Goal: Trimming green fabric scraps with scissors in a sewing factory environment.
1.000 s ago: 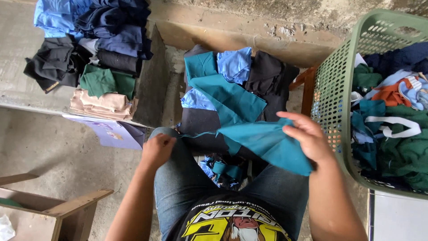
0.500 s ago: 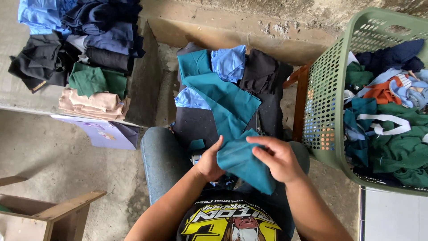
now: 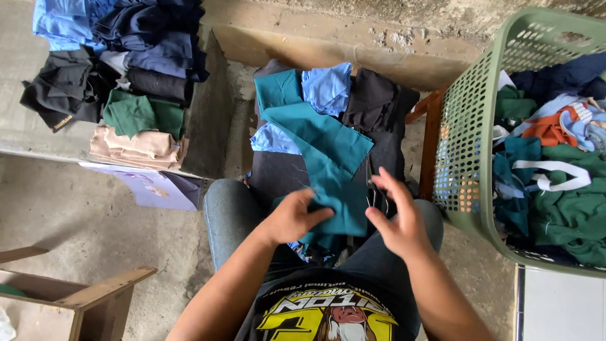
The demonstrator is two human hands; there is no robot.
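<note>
Lying on the lap is a teal cloth (image 3: 325, 158). It is long and flat. Its long way runs from the top left, far from the person, down to the knees near the hands. The far end rests on a pile (image 3: 353, 120) of dark and blue clothes in front of the knees. The near end is folded over and looks thicker there. The cloth is one plain colour, blue-green, with smooth sides and a few soft creases.

The left hand (image 3: 291, 218) holds the near end of the cloth. Its fingers curl round the edge, with the thumb on top, so it is closed on the cloth. The right hand (image 3: 398, 221) is just beside the cloth on the other side. Its fingers are spread wide and it holds nothing. The fingertips are at the cloth's edge, but I cannot tell if they touch it.

Under the cloth are the jeans (image 3: 233, 221) on the person's legs. More bits of cloth poke out between the knees.

To the right stands a green basket (image 3: 467, 145) with holes in its wall. It is full of green, dark blue, orange and white clothes. A bit of brown wood shows between the basket and the pile.

To the left, well apart from the hands, is a stack (image 3: 113, 82) of folded clothes on a ledge: blue, dark, green and tan. A purple sheet (image 3: 154, 189) lies below it. A wooden stool (image 3: 82, 297) sits in the bottom left corner
</note>
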